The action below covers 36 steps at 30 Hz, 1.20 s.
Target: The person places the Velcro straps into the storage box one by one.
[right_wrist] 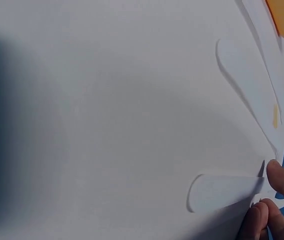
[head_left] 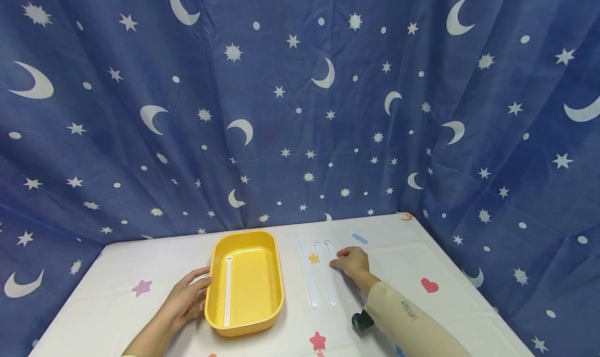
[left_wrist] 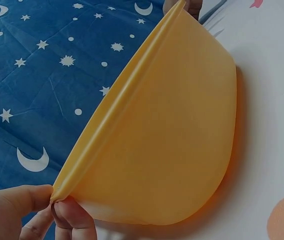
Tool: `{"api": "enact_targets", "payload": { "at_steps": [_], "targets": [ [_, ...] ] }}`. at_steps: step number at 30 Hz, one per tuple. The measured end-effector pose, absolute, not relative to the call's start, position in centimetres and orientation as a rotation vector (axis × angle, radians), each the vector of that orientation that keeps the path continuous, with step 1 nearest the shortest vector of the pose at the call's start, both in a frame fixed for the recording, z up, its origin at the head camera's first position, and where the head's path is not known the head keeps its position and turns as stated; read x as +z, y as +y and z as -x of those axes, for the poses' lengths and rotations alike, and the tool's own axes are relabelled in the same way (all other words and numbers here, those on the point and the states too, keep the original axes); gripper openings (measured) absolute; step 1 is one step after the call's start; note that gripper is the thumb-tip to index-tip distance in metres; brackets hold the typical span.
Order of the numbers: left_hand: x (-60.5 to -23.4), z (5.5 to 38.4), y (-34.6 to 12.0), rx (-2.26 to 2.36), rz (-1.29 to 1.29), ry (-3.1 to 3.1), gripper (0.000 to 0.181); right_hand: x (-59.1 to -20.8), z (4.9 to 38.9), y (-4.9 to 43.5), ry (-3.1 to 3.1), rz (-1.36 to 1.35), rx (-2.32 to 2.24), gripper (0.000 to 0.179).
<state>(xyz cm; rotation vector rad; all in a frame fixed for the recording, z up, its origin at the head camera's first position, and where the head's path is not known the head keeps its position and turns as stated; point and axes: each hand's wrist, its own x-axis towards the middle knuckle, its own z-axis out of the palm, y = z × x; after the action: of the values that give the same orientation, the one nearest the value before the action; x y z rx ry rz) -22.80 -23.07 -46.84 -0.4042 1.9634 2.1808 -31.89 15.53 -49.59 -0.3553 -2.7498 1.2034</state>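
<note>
A yellow rectangular tray (head_left: 269, 321) sits on the table, with one flat white strap (head_left: 228, 292) lying lengthwise inside; its slotted head points away. My left hand (head_left: 187, 297) pinches the tray's left rim between thumb and fingers, as the left wrist view shows on the yellow wall (left_wrist: 167, 135). To the right of the tray lie three similar white straps, a left one (head_left: 309, 279), a middle one (head_left: 325, 276) and a right one (head_left: 330, 250). Thumb and fingers of my right hand (head_left: 352, 263) pinch the right strap near its slotted head; its rounded tail (right_wrist: 217, 192) rests on the cloth.
A white cloth (head_left: 389, 242) printed with coloured shapes covers the table. Beneath my right forearm is a black rounded object (head_left: 362, 320). A blue curtain (head_left: 281, 112) with moons and stars hangs behind the table and along its right side.
</note>
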Motion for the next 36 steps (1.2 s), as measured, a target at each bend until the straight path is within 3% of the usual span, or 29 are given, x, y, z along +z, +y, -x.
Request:
{"api": "enact_targets", "payload": {
  "at_steps": [36],
  "targets": [
    [-46.7,22.8,-23.0,2.176,0.405,1.976,0.049,-48.8,32.2,15.5,-2.809,0.395,1.156,0.022]
  ]
}}
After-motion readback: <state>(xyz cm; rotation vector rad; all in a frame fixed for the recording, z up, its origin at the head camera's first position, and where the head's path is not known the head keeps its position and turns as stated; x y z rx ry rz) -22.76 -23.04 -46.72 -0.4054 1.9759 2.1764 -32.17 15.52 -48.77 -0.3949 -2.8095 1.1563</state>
